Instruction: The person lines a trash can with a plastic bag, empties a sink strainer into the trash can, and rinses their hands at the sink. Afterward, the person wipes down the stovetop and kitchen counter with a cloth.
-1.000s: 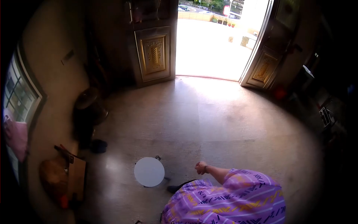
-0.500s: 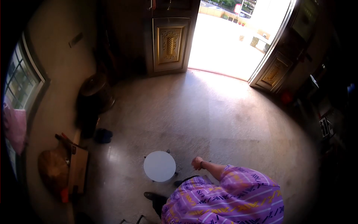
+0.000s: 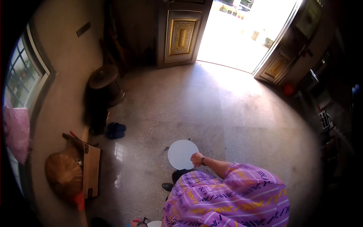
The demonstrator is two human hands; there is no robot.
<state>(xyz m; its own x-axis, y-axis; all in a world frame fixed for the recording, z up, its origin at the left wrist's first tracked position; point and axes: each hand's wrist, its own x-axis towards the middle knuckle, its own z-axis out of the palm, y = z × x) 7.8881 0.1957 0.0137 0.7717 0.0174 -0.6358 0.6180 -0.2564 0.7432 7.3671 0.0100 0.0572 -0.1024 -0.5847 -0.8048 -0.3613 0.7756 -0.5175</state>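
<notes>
My right hand (image 3: 196, 159) is in a loose fist, with a dark band at its wrist. In the view it overlaps the right edge of a round white stool top (image 3: 180, 154); I cannot tell whether it touches it. Nothing shows in its fingers. Only part of my left hand (image 3: 137, 221) shows at the bottom edge, with a green band at the wrist and a bit of blue beside it. Next to that hand is the rim of a second white round top (image 3: 154, 224). The left fingers are mostly cut off.
A double door (image 3: 181, 38) stands open to bright daylight. Along the left wall are a round dark drum-like container (image 3: 104, 77), dark slippers (image 3: 115, 130), a cardboard box (image 3: 91, 172) and a full bag (image 3: 64, 174). Dim clutter (image 3: 325, 119) lines the right side.
The view has shifted, and I am nearer the white stool, which now sits beneath my right hand in the view. My left hand and the second white top have come in at the bottom.
</notes>
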